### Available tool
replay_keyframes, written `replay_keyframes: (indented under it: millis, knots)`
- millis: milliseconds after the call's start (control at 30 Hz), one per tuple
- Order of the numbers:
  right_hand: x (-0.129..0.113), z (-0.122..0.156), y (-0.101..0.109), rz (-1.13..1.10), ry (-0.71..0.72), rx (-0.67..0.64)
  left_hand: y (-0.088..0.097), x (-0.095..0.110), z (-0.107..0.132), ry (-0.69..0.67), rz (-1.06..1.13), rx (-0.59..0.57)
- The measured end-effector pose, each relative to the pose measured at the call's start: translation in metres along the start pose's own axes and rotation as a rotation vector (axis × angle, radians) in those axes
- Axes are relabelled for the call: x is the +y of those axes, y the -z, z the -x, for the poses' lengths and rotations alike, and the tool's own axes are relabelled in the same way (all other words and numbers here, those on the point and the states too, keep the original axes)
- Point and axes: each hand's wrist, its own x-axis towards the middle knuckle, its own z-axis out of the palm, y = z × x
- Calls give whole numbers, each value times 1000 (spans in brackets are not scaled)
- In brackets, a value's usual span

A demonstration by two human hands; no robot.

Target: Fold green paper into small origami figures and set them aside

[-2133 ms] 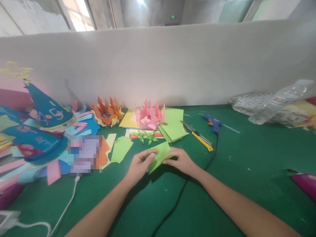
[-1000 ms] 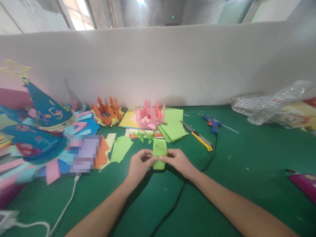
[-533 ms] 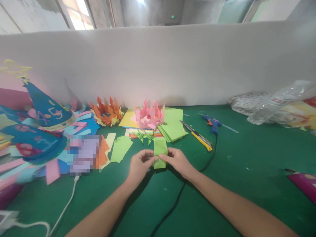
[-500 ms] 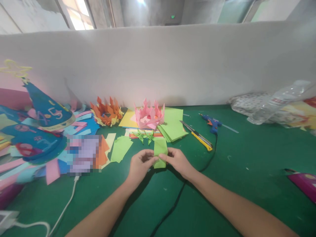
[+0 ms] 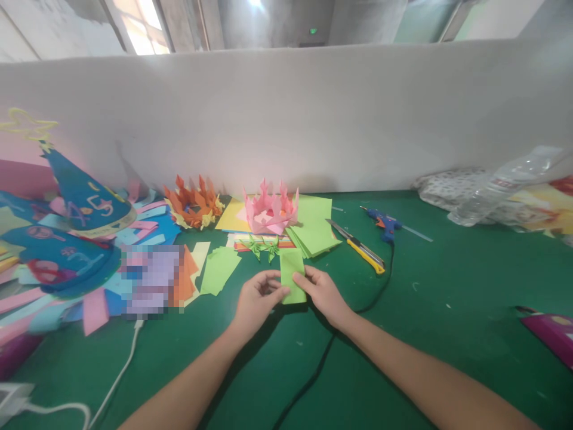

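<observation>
A folded strip of light green paper (image 5: pixel 292 270) stands lengthwise on the green table (image 5: pixel 425 310) between my hands. My left hand (image 5: pixel 257 298) curls its fingers against the strip's left edge near the bottom. My right hand (image 5: pixel 321 291) pinches the right edge with thumb and fingers. Both hands are closed on the paper. Just behind it lie two small green folded pieces (image 5: pixel 263 246) and a stack of light green sheets (image 5: pixel 316 230).
A pink paper crown (image 5: pixel 271 209) and an orange one (image 5: pixel 194 203) stand by the white partition. A yellow utility knife (image 5: pixel 360 248) and a blue glue gun (image 5: pixel 387 224) with black cord lie to the right. Blue party hats (image 5: pixel 76 227) and paper scraps crowd the left. A plastic bottle (image 5: pixel 505 185) lies far right.
The green paper went from a slanted open sheet to a narrow upright folded strip. Over the last half second the strip shifted slightly away from me and my fingers slid along its edges.
</observation>
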Motion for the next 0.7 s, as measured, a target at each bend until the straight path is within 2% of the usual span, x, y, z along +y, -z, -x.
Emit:
replay_keyframes:
  millis: [200,367,600,700]
  knots:
    - [0,0,1,-19,-25,-28,0,2,1,8,-18,-5]
    - [-2,1,2,-66,-54,37,-2,1,3,5,-75,-116]
    - [-4,-1,2,-142,-106,99,-3,-1,5,-26,-117,-128]
    - [-3,-1,3,-133,-92,103,-2,0,6,-101,-211,-146]
